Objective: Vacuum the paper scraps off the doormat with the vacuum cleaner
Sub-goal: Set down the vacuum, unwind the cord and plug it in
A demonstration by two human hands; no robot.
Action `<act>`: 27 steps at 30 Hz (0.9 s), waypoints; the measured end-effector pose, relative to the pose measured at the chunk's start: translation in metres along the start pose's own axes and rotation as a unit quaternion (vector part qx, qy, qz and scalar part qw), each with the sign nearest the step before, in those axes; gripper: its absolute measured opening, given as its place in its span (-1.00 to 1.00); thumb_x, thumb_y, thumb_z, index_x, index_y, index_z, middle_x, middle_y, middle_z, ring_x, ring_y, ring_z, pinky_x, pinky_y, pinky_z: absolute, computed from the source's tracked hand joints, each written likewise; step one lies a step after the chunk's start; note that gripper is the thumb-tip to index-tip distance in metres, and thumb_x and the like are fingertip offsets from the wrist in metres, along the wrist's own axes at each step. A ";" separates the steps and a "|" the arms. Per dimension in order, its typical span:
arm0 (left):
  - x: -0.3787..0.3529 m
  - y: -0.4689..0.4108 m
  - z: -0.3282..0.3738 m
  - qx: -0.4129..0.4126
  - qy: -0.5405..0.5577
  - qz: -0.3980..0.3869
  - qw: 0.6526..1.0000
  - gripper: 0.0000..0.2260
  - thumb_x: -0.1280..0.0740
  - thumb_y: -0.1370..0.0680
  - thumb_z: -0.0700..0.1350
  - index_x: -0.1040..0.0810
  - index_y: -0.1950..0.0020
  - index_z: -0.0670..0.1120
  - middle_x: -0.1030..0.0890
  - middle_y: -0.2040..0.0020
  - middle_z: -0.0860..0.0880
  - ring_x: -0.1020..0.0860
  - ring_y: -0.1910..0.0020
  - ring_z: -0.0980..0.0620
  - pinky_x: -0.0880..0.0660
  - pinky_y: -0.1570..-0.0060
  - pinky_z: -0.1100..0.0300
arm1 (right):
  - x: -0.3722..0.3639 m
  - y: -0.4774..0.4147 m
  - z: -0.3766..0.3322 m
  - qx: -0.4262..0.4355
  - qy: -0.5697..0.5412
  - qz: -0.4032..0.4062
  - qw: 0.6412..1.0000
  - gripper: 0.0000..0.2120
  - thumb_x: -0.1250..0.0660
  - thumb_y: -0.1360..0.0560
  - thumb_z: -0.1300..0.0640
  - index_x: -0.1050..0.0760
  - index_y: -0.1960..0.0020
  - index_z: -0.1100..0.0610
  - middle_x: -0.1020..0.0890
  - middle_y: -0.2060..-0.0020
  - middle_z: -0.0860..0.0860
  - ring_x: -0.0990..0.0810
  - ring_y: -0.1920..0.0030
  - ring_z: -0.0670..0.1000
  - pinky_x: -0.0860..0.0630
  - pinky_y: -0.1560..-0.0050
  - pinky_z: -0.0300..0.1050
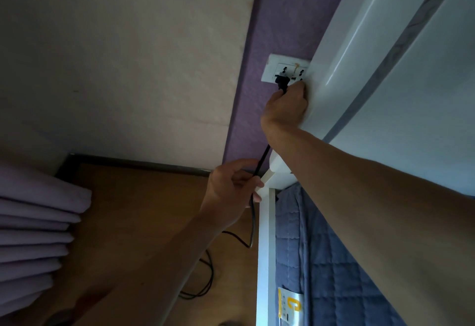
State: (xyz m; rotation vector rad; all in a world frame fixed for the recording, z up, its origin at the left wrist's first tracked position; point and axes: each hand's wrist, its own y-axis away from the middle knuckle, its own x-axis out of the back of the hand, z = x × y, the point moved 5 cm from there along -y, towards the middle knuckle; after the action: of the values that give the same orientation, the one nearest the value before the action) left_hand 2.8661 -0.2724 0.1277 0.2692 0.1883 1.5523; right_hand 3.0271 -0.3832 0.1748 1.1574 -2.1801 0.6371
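1. Right hand [284, 106]: raised to the white double wall socket [286, 71] on the purple wall strip [259, 50]; fingers curled around the black plug [357, 80] end, plug seated at the socket's left outlet.
2. Left hand [231, 192]: lower down, thumb and fingers pinched on the black power cord [259, 163], holding it just beside the white bed frame [264, 248].
3. Power cord: taut between the two hands, then slack below the left hand, looping across the wooden floor [144, 197].
4. Vacuum cleaner, doormat, paper scraps: out of view; only cord and plug visible.
5. Blue quilted cover [334, 274]: inside the bed frame, yellow label [289, 307] attached.
6. Purple curtain folds [33, 235]: lower left, well apart from both hands.
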 end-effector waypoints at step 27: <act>0.016 -0.012 -0.013 0.057 0.045 -0.007 0.997 -0.71 -0.37 -0.56 -0.33 -0.63 -0.08 0.07 -0.74 0.17 -0.03 -0.67 0.33 0.07 -0.66 0.26 0.09 | -0.017 0.019 0.024 0.027 -0.202 0.131 0.970 -0.92 -0.33 -0.54 0.27 -0.51 0.09 0.29 -0.50 0.30 -0.01 -0.43 0.32 -0.10 -0.27 0.35 -0.37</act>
State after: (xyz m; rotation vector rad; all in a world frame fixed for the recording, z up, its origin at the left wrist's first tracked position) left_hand 2.8736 -0.2555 0.1124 0.2869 0.3488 1.5433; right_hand 3.0123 -0.3797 0.1435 1.1115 -2.7092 0.6134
